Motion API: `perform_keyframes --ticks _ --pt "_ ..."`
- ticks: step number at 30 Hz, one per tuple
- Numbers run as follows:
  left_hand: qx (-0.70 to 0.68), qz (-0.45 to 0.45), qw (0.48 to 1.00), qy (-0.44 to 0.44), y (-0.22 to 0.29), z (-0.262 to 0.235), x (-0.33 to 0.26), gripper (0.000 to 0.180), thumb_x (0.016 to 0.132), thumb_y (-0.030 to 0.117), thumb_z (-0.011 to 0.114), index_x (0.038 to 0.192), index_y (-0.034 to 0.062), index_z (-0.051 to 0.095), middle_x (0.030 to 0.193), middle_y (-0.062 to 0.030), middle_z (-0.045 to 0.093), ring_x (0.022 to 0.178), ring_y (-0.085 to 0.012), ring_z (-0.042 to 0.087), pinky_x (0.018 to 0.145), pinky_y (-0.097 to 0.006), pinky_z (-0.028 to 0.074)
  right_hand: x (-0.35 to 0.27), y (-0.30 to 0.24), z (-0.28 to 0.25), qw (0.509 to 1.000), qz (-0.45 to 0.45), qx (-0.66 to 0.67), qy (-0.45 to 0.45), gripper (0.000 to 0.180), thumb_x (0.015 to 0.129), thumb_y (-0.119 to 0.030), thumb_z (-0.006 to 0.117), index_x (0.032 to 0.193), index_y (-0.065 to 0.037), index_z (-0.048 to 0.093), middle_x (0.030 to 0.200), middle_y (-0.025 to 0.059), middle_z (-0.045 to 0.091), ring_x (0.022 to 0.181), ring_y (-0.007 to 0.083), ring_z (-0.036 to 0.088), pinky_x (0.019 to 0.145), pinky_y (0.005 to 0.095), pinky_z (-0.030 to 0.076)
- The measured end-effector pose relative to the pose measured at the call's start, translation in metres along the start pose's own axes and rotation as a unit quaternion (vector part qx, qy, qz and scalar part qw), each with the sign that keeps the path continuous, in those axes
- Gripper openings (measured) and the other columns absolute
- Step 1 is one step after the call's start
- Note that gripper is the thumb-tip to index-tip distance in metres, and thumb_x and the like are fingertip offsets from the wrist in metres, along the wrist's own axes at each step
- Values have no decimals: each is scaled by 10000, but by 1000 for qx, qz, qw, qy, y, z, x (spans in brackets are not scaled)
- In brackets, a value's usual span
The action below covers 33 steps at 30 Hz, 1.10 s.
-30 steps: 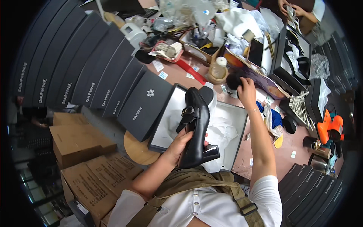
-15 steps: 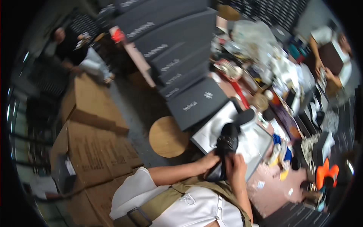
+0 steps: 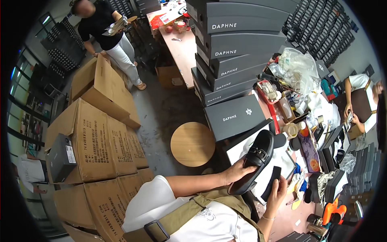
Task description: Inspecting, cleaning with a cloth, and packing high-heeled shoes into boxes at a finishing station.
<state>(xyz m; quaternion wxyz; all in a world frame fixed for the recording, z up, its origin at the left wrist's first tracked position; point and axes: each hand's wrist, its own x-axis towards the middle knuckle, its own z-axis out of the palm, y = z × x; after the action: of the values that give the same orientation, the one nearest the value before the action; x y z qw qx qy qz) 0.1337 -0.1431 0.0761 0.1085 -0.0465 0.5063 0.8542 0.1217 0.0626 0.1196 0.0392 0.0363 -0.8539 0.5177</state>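
A black loafer [image 3: 261, 150] with a metal trim across its front is gripped at the side by my left hand [image 3: 238, 172], toe pointing away from me. My right hand [image 3: 276, 194] pinches a flat black strip [image 3: 271, 183] beside the shoe's heel; its exact kind I cannot make out. Beneath both lies an open box lined with white paper [image 3: 241, 148]. A dark rounded shape [image 3: 279, 141] shows in it, partly hidden behind the loafer.
Dark grey shoe boxes [image 3: 238, 46] are stacked ahead, near a round wooden stool [image 3: 192, 144]. Large cardboard cartons [image 3: 96, 141] stand at left. Clutter and plastic bags [image 3: 298, 66] cover the bench at right. One person [image 3: 102, 28] stands far left, another [image 3: 363, 101] far right.
My right hand has come away from the shoe and now holds the black strip apart from it. The loafer is tilted more to the right. The view has shifted and sharpened.
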Motion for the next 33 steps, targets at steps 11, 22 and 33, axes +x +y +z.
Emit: perform_keyframes --ticks 11,22,33 --pt "279 46 940 -191 7 10 -8 863 903 487 608 1488 5 196 1296 -244 503 1178 -294 544 1021 -381 404 -54 61 11 916 243 320 16 520 849 -14 529 1357 -25 418 1068 93 589 882 179 615 737 281 525" --pt "-49 67 977 199 15 -109 -1 333 957 249 584 1221 57 521 1046 -64 599 945 -151 603 829 -311 522 -14 160 -7 970 227 59 61 667 857 -253 702 1347 91 408 1212 168 557 1034 220 555 912 328 453" --pt "-386 255 725 511 77 -259 -75 763 946 581 412 1465 58 214 1354 -175 382 1206 -298 457 1072 -485 364 50 35 34 996 -9 36 -86 443 927 -44 579 1346 22 449 1161 135 616 957 179 628 848 271 491"
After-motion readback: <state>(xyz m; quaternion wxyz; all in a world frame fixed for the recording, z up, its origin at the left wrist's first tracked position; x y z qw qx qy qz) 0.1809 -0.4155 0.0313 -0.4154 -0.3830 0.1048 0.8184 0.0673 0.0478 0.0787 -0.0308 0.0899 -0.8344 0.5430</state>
